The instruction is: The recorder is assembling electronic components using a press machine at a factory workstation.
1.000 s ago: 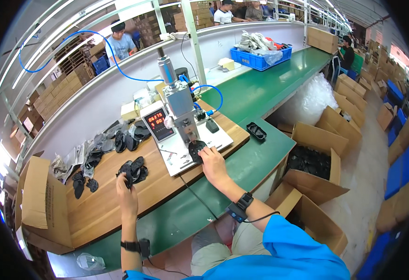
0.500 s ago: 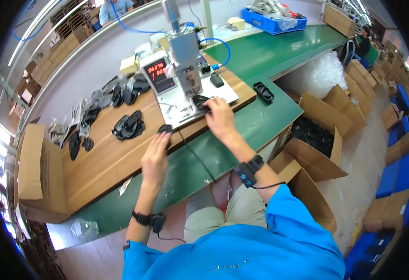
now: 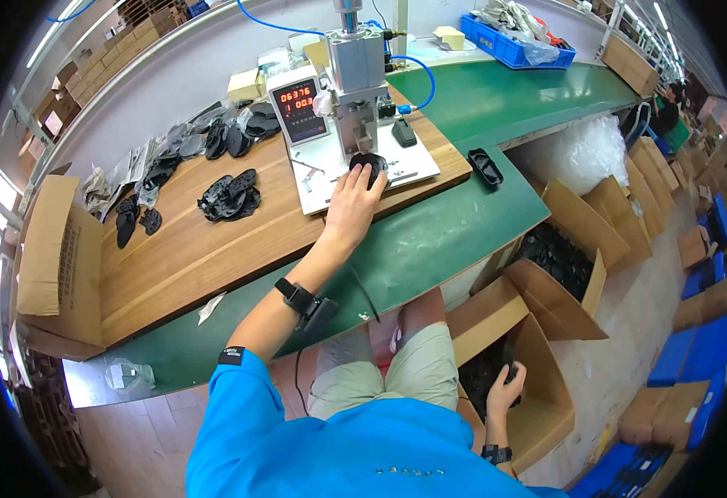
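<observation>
My left hand point(image 3: 353, 203) reaches up to the press point(image 3: 358, 91). Its fingers are closed on a black oval piece point(image 3: 369, 163) on the white base plate point(image 3: 318, 195), right under the press head. Down at the lower right, my right hand point(image 3: 504, 394) is inside an open cardboard box point(image 3: 546, 415) holding black pieces point(image 3: 481, 373). Its fingers curl round a dark piece point(image 3: 509, 370), whose shape is partly hidden. A loose pile of flat black pieces point(image 3: 231, 197) lies on the wooden board point(image 3: 189, 266) left of the press.
A control box with red digits point(image 3: 300, 108) stands beside the press. A black shell-like part point(image 3: 485, 168) lies on the green table point(image 3: 430, 224). More black pieces and bags point(image 3: 206, 137) line the wall. Another box of black parts point(image 3: 556, 253) stands at right; a tall carton point(image 3: 60, 257) at left.
My right hand has left the press and dropped down right into the cardboard box. My left hand has moved up and right from the board's edge to the piece under the press head.
</observation>
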`<control>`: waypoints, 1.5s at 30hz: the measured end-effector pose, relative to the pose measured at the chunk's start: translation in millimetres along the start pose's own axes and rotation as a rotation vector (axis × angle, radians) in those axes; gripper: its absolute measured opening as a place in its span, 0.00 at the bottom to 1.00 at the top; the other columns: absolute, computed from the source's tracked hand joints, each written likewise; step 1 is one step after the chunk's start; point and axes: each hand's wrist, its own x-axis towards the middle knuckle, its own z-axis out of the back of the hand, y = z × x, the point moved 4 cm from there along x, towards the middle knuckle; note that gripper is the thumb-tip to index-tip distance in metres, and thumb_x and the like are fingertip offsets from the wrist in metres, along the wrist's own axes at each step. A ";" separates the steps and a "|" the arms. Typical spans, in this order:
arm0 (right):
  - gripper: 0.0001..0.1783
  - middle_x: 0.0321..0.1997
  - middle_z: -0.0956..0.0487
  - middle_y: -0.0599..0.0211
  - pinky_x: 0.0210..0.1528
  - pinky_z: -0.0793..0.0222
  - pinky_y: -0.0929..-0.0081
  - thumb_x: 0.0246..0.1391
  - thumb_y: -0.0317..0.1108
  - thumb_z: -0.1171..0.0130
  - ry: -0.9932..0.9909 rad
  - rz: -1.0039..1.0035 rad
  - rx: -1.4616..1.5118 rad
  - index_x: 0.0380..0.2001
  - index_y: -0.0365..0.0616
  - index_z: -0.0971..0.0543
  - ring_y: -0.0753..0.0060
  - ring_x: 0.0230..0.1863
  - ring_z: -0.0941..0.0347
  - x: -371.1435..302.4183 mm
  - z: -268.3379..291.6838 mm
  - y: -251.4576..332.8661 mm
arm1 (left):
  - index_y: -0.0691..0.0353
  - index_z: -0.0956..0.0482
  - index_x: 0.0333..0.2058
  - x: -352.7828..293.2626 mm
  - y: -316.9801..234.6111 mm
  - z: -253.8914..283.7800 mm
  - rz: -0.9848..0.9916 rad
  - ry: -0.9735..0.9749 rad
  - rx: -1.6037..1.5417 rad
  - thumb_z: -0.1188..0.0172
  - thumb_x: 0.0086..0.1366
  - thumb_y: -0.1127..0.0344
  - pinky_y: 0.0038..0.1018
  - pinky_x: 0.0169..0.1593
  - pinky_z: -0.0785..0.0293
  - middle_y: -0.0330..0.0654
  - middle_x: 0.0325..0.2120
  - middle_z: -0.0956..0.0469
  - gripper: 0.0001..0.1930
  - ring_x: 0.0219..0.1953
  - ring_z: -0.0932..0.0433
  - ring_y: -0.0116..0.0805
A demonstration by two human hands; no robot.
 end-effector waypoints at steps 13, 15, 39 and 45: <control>0.18 0.49 0.17 0.43 0.58 0.25 0.48 0.65 0.32 0.38 0.523 -0.266 -0.297 0.55 0.35 0.20 0.37 0.52 0.20 -35.0 -75.1 -162.2 | 0.63 0.26 0.61 8.4 -1.3 -2.9 -0.051 0.086 0.011 0.43 0.65 0.78 0.48 0.67 0.24 0.62 0.63 0.22 0.24 0.66 0.22 0.61; 0.14 0.50 0.17 0.45 0.57 0.24 0.54 0.65 0.27 0.40 0.378 -0.138 -0.246 0.52 0.35 0.20 0.39 0.52 0.20 -13.5 -82.9 -140.8 | 0.64 0.26 0.61 8.5 0.7 -1.2 -0.080 0.053 -0.016 0.42 0.65 0.78 0.48 0.66 0.23 0.60 0.62 0.21 0.25 0.65 0.21 0.60; 0.19 0.46 0.18 0.63 0.54 0.20 0.55 0.46 0.19 0.32 0.225 0.968 0.032 0.44 0.42 0.16 0.51 0.54 0.22 160.7 -234.6 413.5 | 0.69 0.32 0.66 -19.5 33.9 24.9 0.119 -0.168 -0.483 0.37 0.56 0.80 0.47 0.68 0.27 0.59 0.61 0.28 0.35 0.62 0.24 0.61; 0.19 0.46 0.18 0.65 0.54 0.20 0.56 0.45 0.17 0.31 0.235 0.966 0.056 0.42 0.43 0.16 0.54 0.54 0.22 158.2 -229.4 414.5 | 0.73 0.25 0.60 -79.8 209.1 46.3 0.425 0.004 0.190 0.37 0.54 0.81 0.48 0.76 0.35 0.63 0.70 0.34 0.32 0.74 0.37 0.62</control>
